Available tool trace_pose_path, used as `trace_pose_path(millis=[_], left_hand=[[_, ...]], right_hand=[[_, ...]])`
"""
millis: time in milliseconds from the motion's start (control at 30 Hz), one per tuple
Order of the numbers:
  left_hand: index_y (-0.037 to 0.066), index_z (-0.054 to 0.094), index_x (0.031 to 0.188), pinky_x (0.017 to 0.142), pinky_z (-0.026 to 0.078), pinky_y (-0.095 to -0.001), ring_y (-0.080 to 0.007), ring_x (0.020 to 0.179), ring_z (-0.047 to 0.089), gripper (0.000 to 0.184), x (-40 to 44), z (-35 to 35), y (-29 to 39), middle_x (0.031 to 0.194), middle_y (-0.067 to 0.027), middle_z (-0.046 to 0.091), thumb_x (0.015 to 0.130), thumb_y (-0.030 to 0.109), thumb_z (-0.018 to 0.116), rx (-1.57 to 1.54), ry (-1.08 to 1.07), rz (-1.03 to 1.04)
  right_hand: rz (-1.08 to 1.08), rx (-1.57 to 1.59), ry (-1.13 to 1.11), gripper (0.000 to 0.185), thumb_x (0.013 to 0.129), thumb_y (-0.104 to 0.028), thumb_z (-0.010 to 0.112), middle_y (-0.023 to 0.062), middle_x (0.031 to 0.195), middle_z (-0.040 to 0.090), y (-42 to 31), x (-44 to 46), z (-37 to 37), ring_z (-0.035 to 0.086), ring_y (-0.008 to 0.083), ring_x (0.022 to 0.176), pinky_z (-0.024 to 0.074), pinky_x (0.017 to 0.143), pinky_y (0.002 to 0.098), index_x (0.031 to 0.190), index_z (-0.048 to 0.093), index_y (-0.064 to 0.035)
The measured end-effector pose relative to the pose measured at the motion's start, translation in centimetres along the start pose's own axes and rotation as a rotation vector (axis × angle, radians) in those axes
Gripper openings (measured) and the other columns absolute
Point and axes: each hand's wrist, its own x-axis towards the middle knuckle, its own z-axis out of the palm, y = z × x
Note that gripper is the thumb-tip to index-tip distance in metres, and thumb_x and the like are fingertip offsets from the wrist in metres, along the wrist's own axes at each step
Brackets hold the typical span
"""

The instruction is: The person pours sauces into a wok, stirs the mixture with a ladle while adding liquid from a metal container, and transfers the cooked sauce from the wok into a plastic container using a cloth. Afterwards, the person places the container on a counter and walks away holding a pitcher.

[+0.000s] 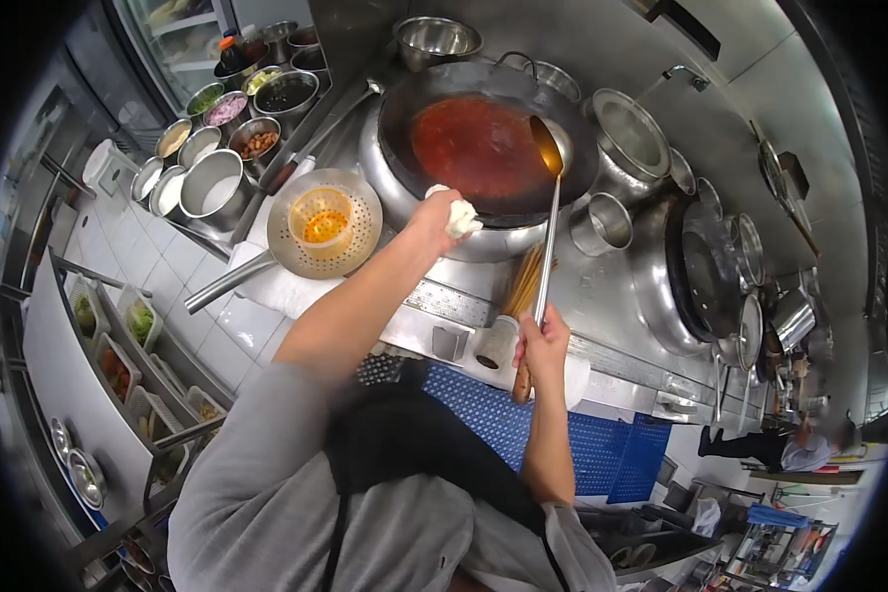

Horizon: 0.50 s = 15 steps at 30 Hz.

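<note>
My left hand is closed on a white cloth at the near rim of a large dark wok. Red liquid fills the bottom of the wok. My right hand grips the handle of a long metal ladle, whose bowl is at the right side of the wok, over or against its inner wall. Left of the wok, a perforated strainer holds a clear tub with orange liquid.
Metal containers of ingredients stand at the upper left. Thin sticks and a metal cylinder are beside my right hand. An empty metal pot and a second wok stand to the right. A person is far right.
</note>
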Motion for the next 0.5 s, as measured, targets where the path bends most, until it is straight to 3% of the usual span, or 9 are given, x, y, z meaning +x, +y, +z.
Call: trace_pose_path(millis=[100,200,233,400,500], left_hand=[[0.01,0.058,0.099,0.056,0.055,-0.0433,-0.0259,0.069,0.067,0.015,-2.5,-0.8,-0.7,0.083,-0.0091,0.065,0.085,0.011,0.061,0.039,-0.07,0.026],[0.007,0.058,0.097,0.05,0.052,-0.0419,-0.0267,0.063,0.066,0.015,-4.6,-0.1,-1.1,0.079,-0.0101,0.065,0.082,0.01,0.062,0.045,-0.014,0.055],[0.005,0.059,0.096,0.046,0.051,-0.0406,-0.0274,0.06,0.067,0.016,-5.7,0.5,-1.0,0.077,-0.0113,0.065,0.082,0.01,0.063,0.025,0.036,0.067],[0.002,0.06,0.09,0.049,0.057,-0.049,-0.0282,0.061,0.065,0.013,-7.5,-1.3,-1.0,0.075,-0.0124,0.062,0.078,0.004,0.066,-0.062,0.023,0.076],[0.007,0.058,0.086,0.053,0.054,-0.0461,-0.0257,0.062,0.063,0.009,-8.9,-3.4,-1.4,0.075,-0.0094,0.062,0.079,0.007,0.063,-0.049,-0.066,0.049]], right_hand=[[0.001,0.003,0.037,0.023,0.096,-0.007,0.057,0.0,0.06,0.049,-2.3,-3.1,-0.1,0.046,0.0085,0.04,0.0392,0.033,0.0253,0.118,0.057,-0.0012],[0.023,-0.004,0.025,0.029,0.097,-0.008,0.056,0.0,0.061,0.049,-3.6,-3.4,-0.6,0.047,0.0087,0.04,0.0401,0.033,0.026,0.125,0.054,-0.0008],[0.043,0.012,-0.003,0.039,0.096,-0.011,0.056,-0.0001,0.061,0.05,-4.3,-3.5,-0.8,0.047,0.0088,0.039,0.0412,0.033,0.0255,0.134,0.051,-0.0018],[-0.048,-0.191,0.031,0.039,0.097,-0.012,0.058,-0.0004,0.062,0.05,-3.8,-4.1,0.7,0.048,0.0081,0.04,0.0409,0.033,0.0252,0.134,0.051,-0.0023],[-0.058,-0.203,0.1,0.038,0.097,-0.012,0.059,-0.0006,0.062,0.05,-4.3,-6.1,0.9,0.048,0.0079,0.041,0.0406,0.033,0.0252,0.134,0.052,-0.0039]])
